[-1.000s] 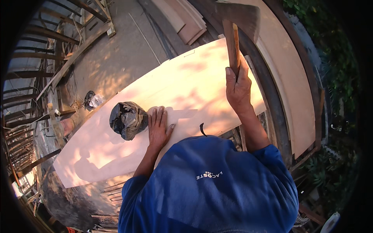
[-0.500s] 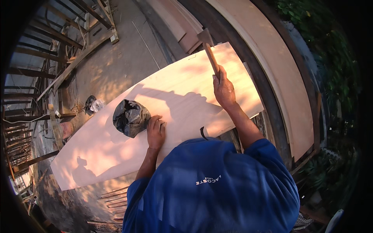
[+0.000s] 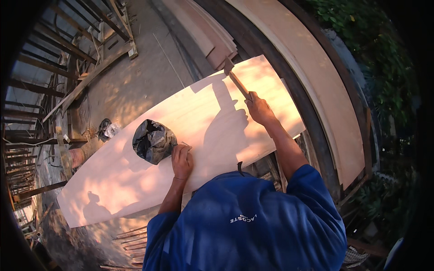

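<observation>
A long pale wooden sheet (image 3: 199,108) with a curved far edge lies in front of me. My right hand (image 3: 260,109) is closed round the wooden handle of a hatchet (image 3: 238,83), whose broad dark head is over the sheet's far edge; I cannot tell whether it touches. My left hand (image 3: 182,163) rests on the sheet with its fingers curled together. A small thin thing shows at its fingertips, too small to name. Just left of those fingers stands a crumpled black plastic bag (image 3: 153,141), its mouth open and its contents hidden.
Beyond the far edge lies a stack of reddish boards (image 3: 205,38). A long curved board (image 3: 312,67) runs along the right on dark beams. Another plastic bag (image 3: 107,129) sits past the sheet at left, near timber framing (image 3: 68,45). Foliage (image 3: 389,67) borders the right.
My right hand has tilted the hatchet leftward and brought it lower in the picture, and its shadow has shifted right on the sheet. My left hand stays beside the bag.
</observation>
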Demonstrator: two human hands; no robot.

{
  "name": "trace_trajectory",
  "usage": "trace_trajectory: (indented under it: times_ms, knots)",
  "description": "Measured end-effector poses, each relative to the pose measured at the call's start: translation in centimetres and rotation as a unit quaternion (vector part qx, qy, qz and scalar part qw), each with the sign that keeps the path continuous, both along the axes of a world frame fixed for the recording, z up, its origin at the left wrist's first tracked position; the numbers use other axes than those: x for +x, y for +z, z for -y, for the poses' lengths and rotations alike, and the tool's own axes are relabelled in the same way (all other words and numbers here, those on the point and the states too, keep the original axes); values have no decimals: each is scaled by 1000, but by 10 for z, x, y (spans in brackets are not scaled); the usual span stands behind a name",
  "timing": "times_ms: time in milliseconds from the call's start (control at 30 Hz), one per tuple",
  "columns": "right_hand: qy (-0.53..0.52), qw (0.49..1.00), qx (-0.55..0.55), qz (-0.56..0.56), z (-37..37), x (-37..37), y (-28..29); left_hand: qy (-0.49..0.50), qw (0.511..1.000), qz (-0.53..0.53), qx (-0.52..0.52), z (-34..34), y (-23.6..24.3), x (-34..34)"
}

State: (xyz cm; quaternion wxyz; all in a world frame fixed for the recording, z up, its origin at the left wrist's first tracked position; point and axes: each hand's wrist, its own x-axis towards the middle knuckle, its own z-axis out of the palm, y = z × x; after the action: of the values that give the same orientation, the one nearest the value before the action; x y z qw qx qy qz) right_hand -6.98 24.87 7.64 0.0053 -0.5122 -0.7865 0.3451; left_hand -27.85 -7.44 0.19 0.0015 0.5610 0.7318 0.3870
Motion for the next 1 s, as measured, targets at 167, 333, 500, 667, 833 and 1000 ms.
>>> trace_trajectory:
  times_ms: [167, 333, 500, 667, 833, 1000]
  knots:
    - [-76, 931, 233, -270, 30, -26, 63, 17, 998, 51, 20, -5, 11, -1]
    - [1, 997, 61, 56, 3, -11, -38, -3, 996, 86, 30, -17, 20, 1]
    - [-54, 996, 70, -33, 44, -39, 15, -58, 977, 181, 94, -39, 67, -36]
    - [-102, 992, 42, 53, 16, -10, -49, -42, 955, 273, 112, -127, 97, -83]
    - [-112, 992, -59, -16, 79, -38, 9, -15, 930, 362, 58, -188, 14, -161]
    - [-179, 968, -135, -115, 152, -17, -9, 17, 965, 261, 6, -213, -31, -143]
